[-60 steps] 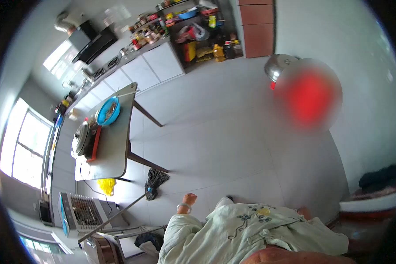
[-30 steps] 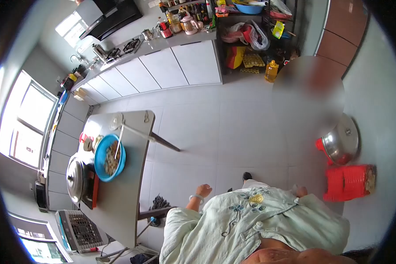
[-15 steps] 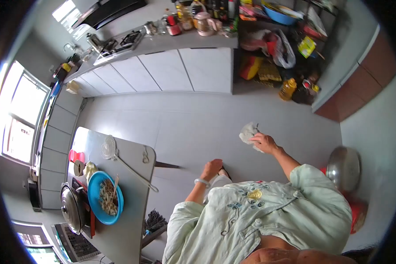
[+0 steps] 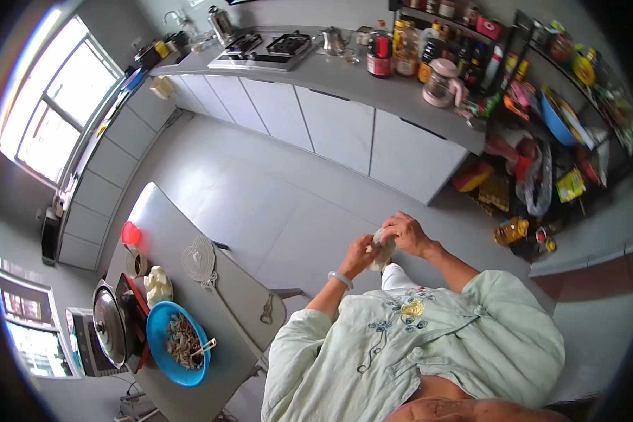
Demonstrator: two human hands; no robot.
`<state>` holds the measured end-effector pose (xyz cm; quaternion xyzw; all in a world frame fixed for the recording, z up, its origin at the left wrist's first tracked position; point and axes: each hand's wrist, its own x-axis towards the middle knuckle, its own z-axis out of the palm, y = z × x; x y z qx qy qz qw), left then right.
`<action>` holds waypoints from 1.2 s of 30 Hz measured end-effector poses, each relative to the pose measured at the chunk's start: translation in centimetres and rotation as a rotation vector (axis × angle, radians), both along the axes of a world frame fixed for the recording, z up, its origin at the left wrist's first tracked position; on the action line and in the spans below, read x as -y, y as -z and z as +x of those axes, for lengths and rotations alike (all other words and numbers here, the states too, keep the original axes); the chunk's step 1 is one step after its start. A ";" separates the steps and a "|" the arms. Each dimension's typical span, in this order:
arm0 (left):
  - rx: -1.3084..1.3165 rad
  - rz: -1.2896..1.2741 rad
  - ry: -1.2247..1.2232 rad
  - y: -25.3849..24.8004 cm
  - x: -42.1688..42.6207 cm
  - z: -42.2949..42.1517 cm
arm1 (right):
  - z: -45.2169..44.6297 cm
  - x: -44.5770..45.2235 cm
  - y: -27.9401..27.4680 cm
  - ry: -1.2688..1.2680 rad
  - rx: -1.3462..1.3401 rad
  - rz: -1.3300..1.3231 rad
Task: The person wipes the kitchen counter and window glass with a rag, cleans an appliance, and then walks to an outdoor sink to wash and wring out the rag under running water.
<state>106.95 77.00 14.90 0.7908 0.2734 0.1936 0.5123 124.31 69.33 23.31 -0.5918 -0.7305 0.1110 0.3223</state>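
Observation:
Both hands meet in front of my body, above the floor. Between them is a crumpled whitish cloth [image 4: 382, 257], thin and bunched up. My right hand [image 4: 406, 233] is closed on its upper part, fingers bent over it. On the other side, my left hand [image 4: 359, 254], with a pale bangle on the wrist, grips the cloth's edge with its fingers pinched. To the left stands a grey table [image 4: 190, 281]. On it are a blue basin [image 4: 152, 330] of shredded food with a spoon handle sticking out, a wire skimmer [image 4: 199, 260] and a bottle opener-like metal piece [image 4: 266, 309].
A lidded pot [image 4: 108, 323] stands on a cooker at the table's far left, near a red cup [image 4: 131, 233]. Ahead runs a counter [image 4: 359, 83] with a gas stove [image 4: 267, 49], bottles and a pink-lidded jug [image 4: 441, 83]. Cluttered shelves fill the right; an oil bottle [image 4: 511, 231] lies below.
My view has turned toward the left and the table. My right hand has brought the cloth inward, and my left hand has risen to take hold of it too.

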 end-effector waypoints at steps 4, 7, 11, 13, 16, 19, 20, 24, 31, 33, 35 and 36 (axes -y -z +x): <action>0.097 -0.191 -0.217 0.7 -6.5 1.4 | 2.8 -9.1 1.9 -0.135 -0.111 -0.007; -0.151 -0.092 -0.440 -2.5 -11.7 2.4 | 5.0 -15.5 2.6 -0.178 -0.195 -0.088; -0.251 0.082 -0.546 -5.1 -17.2 5.2 | 7.0 -23.8 2.9 -0.184 -0.072 -0.170; -0.206 0.180 -0.573 -6.3 -19.3 6.8 | 6.9 -28.1 2.9 -0.062 -0.157 -0.334; 0.057 -0.122 -0.578 -5.7 -22.7 7.3 | 6.2 -34.6 3.4 -0.196 -0.587 -0.394; 0.387 -0.662 -0.547 -5.9 -27.7 5.3 | 4.7 -39.9 3.5 -0.317 -1.071 -0.620; 0.348 -0.710 -0.692 -5.3 -29.4 4.1 | 3.9 -41.5 3.5 -0.336 -1.065 -0.624; 0.202 -0.607 -0.901 1.0 -36.7 -0.9 | -0.1 -48.1 1.7 -0.436 -1.490 -0.805; 0.373 -0.666 -0.748 -2.2 -51.9 -8.1 | -6.4 -62.5 -1.8 -0.642 -1.679 -0.885; 0.482 -0.739 -0.761 -4.2 -55.3 -10.0 | -7.1 -66.4 -3.1 -0.545 -1.636 -0.783; 0.717 -0.851 -0.707 -5.2 -59.0 -12.1 | -7.2 -70.5 -1.0 -0.521 -1.568 -0.739; 0.719 -0.841 -0.714 -6.1 -60.7 -12.9 | -7.3 -72.4 0.2 -0.387 -1.285 -0.759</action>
